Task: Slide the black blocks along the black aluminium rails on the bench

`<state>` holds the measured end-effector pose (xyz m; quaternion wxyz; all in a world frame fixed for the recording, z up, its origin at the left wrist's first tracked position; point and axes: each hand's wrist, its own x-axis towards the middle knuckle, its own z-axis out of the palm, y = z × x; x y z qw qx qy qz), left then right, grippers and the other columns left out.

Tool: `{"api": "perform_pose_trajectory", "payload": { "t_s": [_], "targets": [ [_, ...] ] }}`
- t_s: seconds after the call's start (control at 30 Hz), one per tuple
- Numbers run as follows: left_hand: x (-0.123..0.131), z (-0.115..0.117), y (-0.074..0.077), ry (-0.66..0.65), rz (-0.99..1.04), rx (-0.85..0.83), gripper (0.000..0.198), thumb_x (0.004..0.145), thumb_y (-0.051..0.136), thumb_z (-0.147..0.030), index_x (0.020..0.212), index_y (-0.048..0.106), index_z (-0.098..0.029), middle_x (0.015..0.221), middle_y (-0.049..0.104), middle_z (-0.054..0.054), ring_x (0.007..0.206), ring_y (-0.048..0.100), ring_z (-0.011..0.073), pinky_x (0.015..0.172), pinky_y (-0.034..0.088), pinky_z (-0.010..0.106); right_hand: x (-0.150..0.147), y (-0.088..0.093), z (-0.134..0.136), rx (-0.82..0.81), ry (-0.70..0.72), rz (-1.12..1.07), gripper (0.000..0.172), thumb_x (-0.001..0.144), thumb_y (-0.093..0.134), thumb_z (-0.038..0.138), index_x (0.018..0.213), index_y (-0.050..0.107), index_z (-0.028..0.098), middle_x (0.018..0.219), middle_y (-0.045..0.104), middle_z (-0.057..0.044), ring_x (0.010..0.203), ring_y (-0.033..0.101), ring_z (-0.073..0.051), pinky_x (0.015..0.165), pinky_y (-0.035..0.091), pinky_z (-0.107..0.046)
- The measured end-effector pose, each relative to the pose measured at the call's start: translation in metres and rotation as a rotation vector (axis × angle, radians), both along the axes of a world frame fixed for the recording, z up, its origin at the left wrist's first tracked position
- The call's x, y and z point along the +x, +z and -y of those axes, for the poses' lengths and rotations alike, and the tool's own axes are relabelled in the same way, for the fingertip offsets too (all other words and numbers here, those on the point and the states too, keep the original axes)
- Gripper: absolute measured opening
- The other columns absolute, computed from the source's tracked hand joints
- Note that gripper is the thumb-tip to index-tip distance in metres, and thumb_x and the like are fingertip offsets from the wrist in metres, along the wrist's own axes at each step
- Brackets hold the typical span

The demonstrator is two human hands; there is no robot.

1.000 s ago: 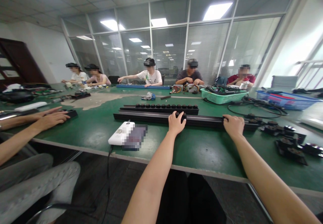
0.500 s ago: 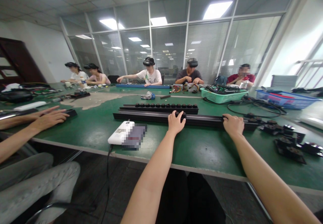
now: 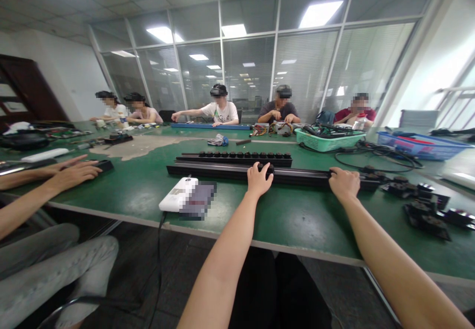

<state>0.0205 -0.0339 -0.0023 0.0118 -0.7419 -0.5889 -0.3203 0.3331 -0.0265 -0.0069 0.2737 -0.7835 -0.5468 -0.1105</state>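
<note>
A long black rail (image 3: 211,171) with a lighter strip along its top lies crosswise on the green table in front of me. My left hand (image 3: 260,178) is closed around a small dark knob-like part (image 3: 271,169) at the rail's middle; the fingers hide some of it. Farther right, my right hand (image 3: 345,183) grips the rail, its fingers bent over the top edge. Just behind stands a second black strip (image 3: 237,161) carrying a row of small dark round parts. Loose black parts (image 3: 426,215) lie to the right of my right hand.
A white device (image 3: 176,195) with a cable sits at the near left, beside a blurred-out dark item. A neighbour's hands (image 3: 76,171) rest farther left. Beyond the rails are a crumpled cloth (image 3: 217,140), a green basket (image 3: 326,142) of cables and a blue basket (image 3: 423,147).
My right hand has shifted very slightly to the right along the rail. My left hand stays in place. Across the table, a person in a dark shirt has raised one hand a little.
</note>
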Motion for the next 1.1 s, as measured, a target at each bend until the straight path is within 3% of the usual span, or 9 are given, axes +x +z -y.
{"api": "perform_pose_trajectory", "payload": {
  "t_s": [0.63,1.1],
  "targets": [
    [0.0,0.0021,0.0022,0.0,-0.009,-0.008,0.053,0.102,0.056,-0.042,0.153,0.055,-0.028,0.161,0.043,0.014,0.149,0.042,0.032,0.126,0.027,0.047,0.0017,0.0012,0.0003,-0.005,-0.02,-0.028,0.048,0.097,0.043,0.025,0.132,0.076,0.02,0.119,0.075,-0.018,0.118,0.057,-0.035,0.098,0.043,-0.043],
    [0.0005,0.0003,0.0007,0.012,-0.02,-0.011,0.053,0.102,0.056,-0.042,0.154,0.055,-0.029,0.162,0.043,0.014,0.15,0.041,0.0312,0.127,0.026,0.046,-0.0061,0.0036,0.007,-0.05,-0.096,-0.008,0.052,0.101,0.037,0.032,0.138,0.072,0.021,0.124,0.068,-0.022,0.115,0.057,-0.037,0.094,0.043,-0.045]
  ]
}}
